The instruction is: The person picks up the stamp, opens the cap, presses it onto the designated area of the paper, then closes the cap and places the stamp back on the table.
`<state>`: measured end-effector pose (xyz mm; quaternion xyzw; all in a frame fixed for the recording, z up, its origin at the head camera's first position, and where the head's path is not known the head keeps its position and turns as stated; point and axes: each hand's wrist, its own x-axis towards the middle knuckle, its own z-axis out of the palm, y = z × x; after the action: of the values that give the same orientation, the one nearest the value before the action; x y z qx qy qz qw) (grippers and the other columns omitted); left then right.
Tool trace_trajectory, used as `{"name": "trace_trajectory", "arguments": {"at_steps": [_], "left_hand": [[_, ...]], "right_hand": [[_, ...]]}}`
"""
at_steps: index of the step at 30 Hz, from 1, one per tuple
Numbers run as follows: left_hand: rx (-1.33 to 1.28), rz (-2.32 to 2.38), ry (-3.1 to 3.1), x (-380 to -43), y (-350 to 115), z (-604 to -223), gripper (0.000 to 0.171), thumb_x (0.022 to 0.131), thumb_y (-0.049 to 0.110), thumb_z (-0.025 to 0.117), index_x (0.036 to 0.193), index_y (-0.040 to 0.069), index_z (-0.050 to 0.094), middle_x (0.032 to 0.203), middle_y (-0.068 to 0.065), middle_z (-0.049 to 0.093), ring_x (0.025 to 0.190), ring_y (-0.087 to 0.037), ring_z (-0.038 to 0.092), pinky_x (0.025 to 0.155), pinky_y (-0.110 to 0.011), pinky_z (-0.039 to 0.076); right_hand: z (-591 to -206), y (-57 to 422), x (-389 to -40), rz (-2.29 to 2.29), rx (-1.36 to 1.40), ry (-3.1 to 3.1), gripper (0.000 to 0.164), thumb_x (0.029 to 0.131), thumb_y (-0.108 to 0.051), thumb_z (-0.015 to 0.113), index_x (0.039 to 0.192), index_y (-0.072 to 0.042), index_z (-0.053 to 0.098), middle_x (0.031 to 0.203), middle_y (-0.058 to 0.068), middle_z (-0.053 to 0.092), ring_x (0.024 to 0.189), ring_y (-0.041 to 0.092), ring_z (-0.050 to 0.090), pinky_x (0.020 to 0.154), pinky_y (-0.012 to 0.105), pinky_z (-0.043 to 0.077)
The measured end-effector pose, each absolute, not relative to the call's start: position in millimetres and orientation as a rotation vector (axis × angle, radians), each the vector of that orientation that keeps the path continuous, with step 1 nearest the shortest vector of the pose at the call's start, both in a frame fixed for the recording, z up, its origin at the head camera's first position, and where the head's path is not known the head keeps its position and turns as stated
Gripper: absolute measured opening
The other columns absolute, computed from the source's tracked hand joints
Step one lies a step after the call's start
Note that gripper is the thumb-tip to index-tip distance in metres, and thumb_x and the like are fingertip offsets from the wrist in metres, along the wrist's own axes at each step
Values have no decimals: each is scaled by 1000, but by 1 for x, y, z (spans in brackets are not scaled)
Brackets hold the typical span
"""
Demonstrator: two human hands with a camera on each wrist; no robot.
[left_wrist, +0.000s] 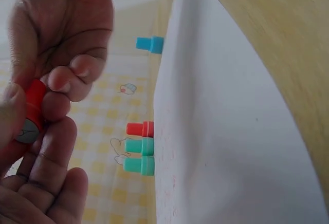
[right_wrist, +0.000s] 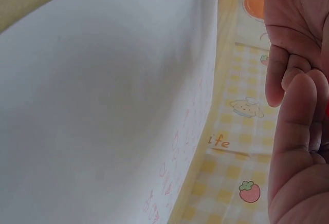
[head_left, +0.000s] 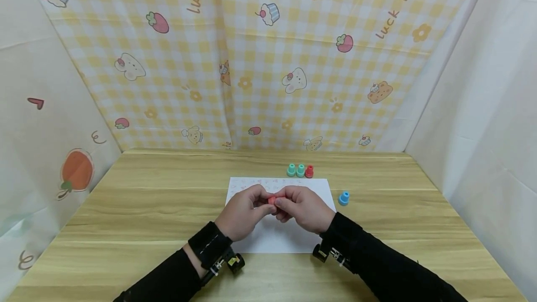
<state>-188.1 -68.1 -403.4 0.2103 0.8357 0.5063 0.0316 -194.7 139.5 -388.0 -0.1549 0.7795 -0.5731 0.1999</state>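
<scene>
Above the white paper [head_left: 281, 240], my two hands meet around a small red stamp [head_left: 271, 200]. My left hand [head_left: 240, 214] pinches it from one side with thumb and fingers. From the other side, my right hand [head_left: 309, 209] grips it between thumb and fingertips. In the left wrist view, the narrow handle of the red stamp [left_wrist: 36, 93] points toward the right hand, and its round grey face with a dark mark shows by the left fingers. Fingers hide most of the stamp in the right wrist view. Small reddish prints line the paper's far part.
Just beyond the paper's far edge, two teal stamps [head_left: 291, 170] and another red stamp [head_left: 309, 171] stand in a row. A blue stamp [head_left: 344, 198] stands right of the paper. Behind the wooden table [head_left: 168, 167] hangs a yellow checked cloth [head_left: 268, 59].
</scene>
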Motion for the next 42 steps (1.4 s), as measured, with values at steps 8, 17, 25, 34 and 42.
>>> {"name": "trace_trajectory", "arguments": {"at_steps": [8, 17, 25, 34, 42], "left_hand": [[676, 1568, 2574, -188, -68, -404, 10, 96, 20, 77, 100, 16, 68, 103, 5, 78, 101, -10, 73, 94, -39, 58], [606, 1587, 2615, -194, -69, -402, 9, 97, 18, 77, 101, 16, 70, 95, 6, 74, 90, -9, 68, 78, -25, 54], [542, 1578, 2643, -197, -74, -401, 12, 100, 17, 74, 110, 11, 71, 96, 6, 74, 89, -8, 68, 75, -24, 53], [501, 1563, 2660, -196, -74, -401, 13, 100, 19, 74, 112, 14, 71, 97, 7, 74, 88, -9, 66, 75, -25, 53], [486, 1557, 2671, -197, -74, -401, 13, 99, 19, 74, 111, 14, 71, 96, 7, 74, 86, -10, 65, 74, -25, 52]], "right_hand": [[-387, 142, -194, -1593, -460, 2204, 21, 108, -12, 60, 117, 4, 70, 94, 7, 74, 80, 12, 68, 79, 29, 62], [-376, 151, -204, -1601, -346, 2334, 19, 108, -14, 61, 115, 2, 67, 103, 18, 77, 83, 20, 72, 79, 32, 63], [-362, 174, -219, -1390, -302, 2637, 21, 107, -20, 64, 119, -4, 72, 103, 9, 76, 93, 30, 70, 82, 33, 58], [-364, 179, -232, -911, -399, 2881, 20, 101, -16, 72, 117, -5, 74, 95, 3, 74, 82, 15, 61, 78, 32, 50], [-367, 176, -236, -577, -431, 2929, 14, 95, -9, 78, 107, -5, 77, 92, 3, 72, 82, 18, 60, 78, 32, 54]]}}
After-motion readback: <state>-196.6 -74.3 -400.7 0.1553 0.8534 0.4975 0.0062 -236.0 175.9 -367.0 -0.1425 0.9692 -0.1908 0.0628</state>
